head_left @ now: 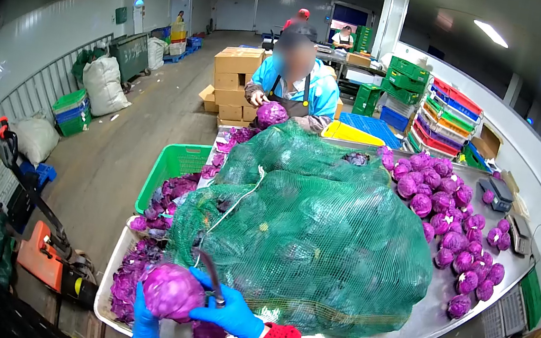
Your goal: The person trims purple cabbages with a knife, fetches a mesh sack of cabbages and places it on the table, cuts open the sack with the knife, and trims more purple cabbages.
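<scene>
My left hand (145, 327), in a blue glove, is closed around the lower left side of a purple cabbage (174, 292). My right hand (229, 311), also gloved in blue, grips a curved knife (211, 273) whose dark blade points up and to the left. Fingers of that same hand touch the cabbage's right side. Loose purple leaves (209, 335) lie on the metal table just below. Beyond my hands, a large green mesh sack (315, 246) full of cabbages covers the middle of the table.
Trimmed cabbages (444, 202) are piled on the table's right side near a scale (496, 194). Leaves fill a white tub (108, 284) and a green crate (162, 167) at left. Across stands a co-worker (303, 90) holding a cabbage. A pallet jack (44, 257) is at left.
</scene>
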The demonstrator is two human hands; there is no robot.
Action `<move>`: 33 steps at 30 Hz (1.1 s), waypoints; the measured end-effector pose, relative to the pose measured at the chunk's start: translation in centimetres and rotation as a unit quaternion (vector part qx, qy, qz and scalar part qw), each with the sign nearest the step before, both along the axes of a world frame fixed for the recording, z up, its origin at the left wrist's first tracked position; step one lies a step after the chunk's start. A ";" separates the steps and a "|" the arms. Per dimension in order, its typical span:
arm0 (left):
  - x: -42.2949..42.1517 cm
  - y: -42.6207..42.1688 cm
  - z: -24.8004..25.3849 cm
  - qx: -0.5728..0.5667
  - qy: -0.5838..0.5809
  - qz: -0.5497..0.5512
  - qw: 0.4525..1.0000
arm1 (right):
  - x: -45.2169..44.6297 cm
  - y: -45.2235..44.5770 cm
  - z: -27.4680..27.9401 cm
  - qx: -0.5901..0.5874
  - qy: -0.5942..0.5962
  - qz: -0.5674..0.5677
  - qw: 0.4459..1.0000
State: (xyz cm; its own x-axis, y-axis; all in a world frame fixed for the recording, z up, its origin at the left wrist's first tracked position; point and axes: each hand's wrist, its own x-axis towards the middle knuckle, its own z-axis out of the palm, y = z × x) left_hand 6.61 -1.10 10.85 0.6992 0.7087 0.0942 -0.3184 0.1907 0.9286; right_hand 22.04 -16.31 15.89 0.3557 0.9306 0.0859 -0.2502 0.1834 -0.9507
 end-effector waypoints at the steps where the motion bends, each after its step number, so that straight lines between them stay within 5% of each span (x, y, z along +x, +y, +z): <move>1: -0.5 -0.5 -0.3 -0.091 -0.013 -0.019 0.996 | -0.1 0.0 0.1 0.017 -0.076 -0.030 0.997; 3: -0.2 -2.2 -0.9 -0.107 -0.035 -0.008 0.994 | -0.2 -0.5 -0.4 0.038 -0.202 -0.083 0.975; 9: 1.8 -3.6 -0.3 -0.312 -0.114 -0.039 0.942 | 1.3 -2.6 -1.2 -0.009 -0.080 -0.089 0.993; 12: 2.7 -4.6 1.4 -0.276 -0.104 -0.069 0.953 | 2.0 -2.6 -0.5 0.070 -0.052 -0.116 0.989; 14: 3.1 -4.7 1.7 -0.276 -0.068 -0.123 0.951 | 2.6 -3.3 -0.7 0.091 -0.169 -0.152 0.969; 18: 3.7 -6.0 1.3 -0.303 -0.061 -0.101 0.946 | 4.0 -3.6 -2.5 0.058 -0.191 -0.146 0.969; 21: 2.9 -5.3 0.6 -0.340 -0.136 -0.096 0.925 | 4.2 -3.3 -1.0 0.000 -0.029 -0.143 0.989; 22: 2.6 -5.3 1.4 -0.300 -0.091 -0.074 0.947 | 5.3 -3.2 -0.7 -0.028 -0.149 -0.145 0.978; 24: 2.3 -5.5 3.2 -0.188 -0.001 -0.021 0.982 | 5.6 -3.2 -0.3 -0.019 0.015 -0.049 0.999; 27: 3.3 -6.1 7.9 0.217 0.093 0.087 0.968 | 3.1 -3.1 2.0 0.023 -0.047 -0.039 0.998; 31: 1.7 -7.0 5.6 0.025 0.046 0.106 0.993 | -0.1 -2.3 1.0 0.029 0.062 -0.090 0.994; 33: 0.8 -8.1 5.2 -0.141 0.033 0.041 0.989 | 0.0 -2.7 0.5 0.006 -0.063 -0.084 0.994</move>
